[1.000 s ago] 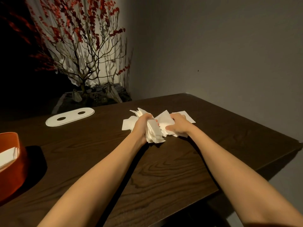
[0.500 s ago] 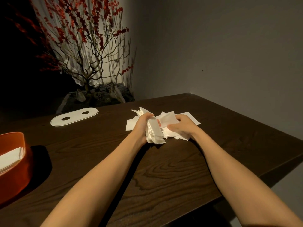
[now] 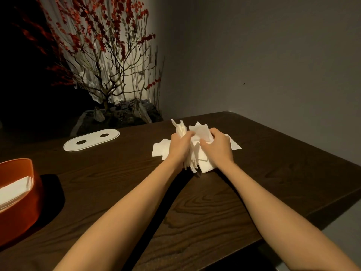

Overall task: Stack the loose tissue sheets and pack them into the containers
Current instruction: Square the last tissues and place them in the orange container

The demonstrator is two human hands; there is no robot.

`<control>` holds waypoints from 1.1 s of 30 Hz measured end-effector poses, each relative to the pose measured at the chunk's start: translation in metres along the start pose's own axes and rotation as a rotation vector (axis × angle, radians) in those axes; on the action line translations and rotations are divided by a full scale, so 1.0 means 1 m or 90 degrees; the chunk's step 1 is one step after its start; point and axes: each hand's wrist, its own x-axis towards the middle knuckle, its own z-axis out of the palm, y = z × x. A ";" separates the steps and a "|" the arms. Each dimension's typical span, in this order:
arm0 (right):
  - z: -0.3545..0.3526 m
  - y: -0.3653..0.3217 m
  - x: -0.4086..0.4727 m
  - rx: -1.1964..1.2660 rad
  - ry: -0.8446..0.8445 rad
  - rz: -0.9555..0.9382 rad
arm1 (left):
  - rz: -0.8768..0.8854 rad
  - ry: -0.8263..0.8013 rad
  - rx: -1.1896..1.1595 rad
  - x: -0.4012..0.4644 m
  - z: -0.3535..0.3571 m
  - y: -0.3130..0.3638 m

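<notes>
I am in the gathering step: my left hand (image 3: 180, 147) grips a thick bundle of tissue sheets (image 3: 192, 159) stood on edge on the dark surface (image 3: 214, 208), while my right hand (image 3: 216, 148) pinches a loose sheet against it — more sheets lie flat beneath and beside both hands. Next, I judge, I must square the ragged edges and carry the stack well left to the orange container (image 3: 21, 194) — already partly filled.
</notes>
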 end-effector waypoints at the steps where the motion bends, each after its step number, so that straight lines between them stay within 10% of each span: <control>1: 0.000 -0.004 -0.003 0.006 0.001 -0.020 | 0.021 -0.002 -0.002 -0.004 0.002 0.002; 8: 0.001 -0.016 -0.012 0.041 -0.061 -0.056 | 0.143 -0.071 -0.020 -0.008 0.006 0.001; 17: -0.009 -0.008 -0.003 0.217 -0.308 0.000 | -0.075 -0.078 -0.220 -0.010 -0.010 0.004; 33: -0.004 -0.012 -0.008 0.072 0.040 -0.035 | -0.254 -0.119 -0.337 -0.017 -0.012 0.009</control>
